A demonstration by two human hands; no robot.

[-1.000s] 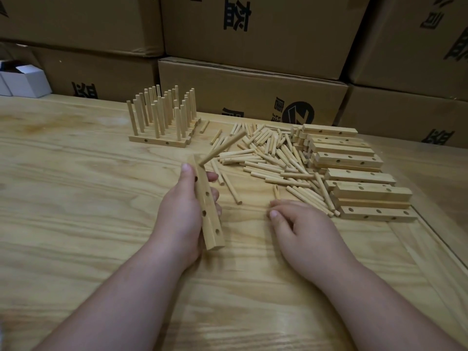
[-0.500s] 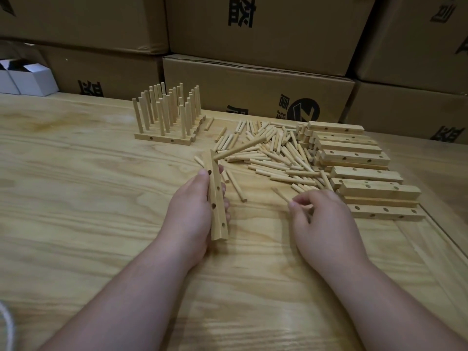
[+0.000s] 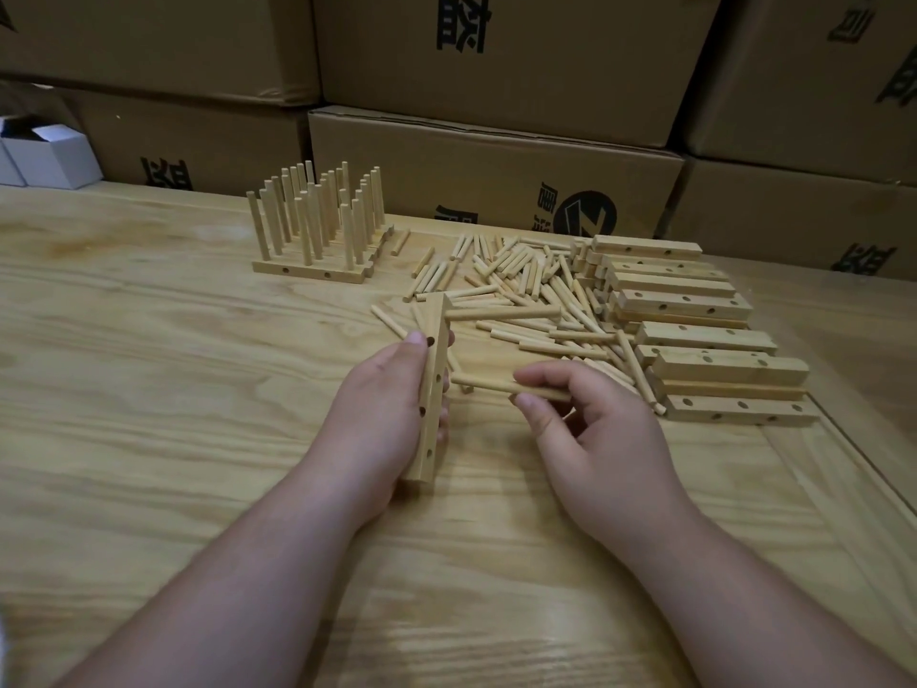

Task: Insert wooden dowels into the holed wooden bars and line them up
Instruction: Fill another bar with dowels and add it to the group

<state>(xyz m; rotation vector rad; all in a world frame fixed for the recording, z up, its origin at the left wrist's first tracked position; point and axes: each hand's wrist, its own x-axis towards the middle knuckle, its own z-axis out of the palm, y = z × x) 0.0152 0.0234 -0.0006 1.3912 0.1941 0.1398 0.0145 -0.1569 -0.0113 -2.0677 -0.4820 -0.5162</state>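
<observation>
My left hand (image 3: 379, 414) grips a holed wooden bar (image 3: 431, 389) held on end over the table, holes showing on its side. One dowel (image 3: 501, 313) sticks out to the right from the bar's top hole. My right hand (image 3: 590, 434) pinches another dowel (image 3: 489, 385) between thumb and fingers, its left tip close to the bar's side. A heap of loose dowels (image 3: 536, 285) lies behind the hands. Bare holed bars (image 3: 694, 310) are stacked at the right. Finished bars with upright dowels (image 3: 317, 230) stand in a row at the back left.
Cardboard boxes (image 3: 496, 161) form a wall along the table's far edge. Two small white boxes (image 3: 49, 153) sit at the far left. The wooden table (image 3: 149, 389) has a raised seam near its right edge.
My right hand picked a dowel from the heap and carried it left toward the bar. My left hand raised the bar slightly and turned it more upright.
</observation>
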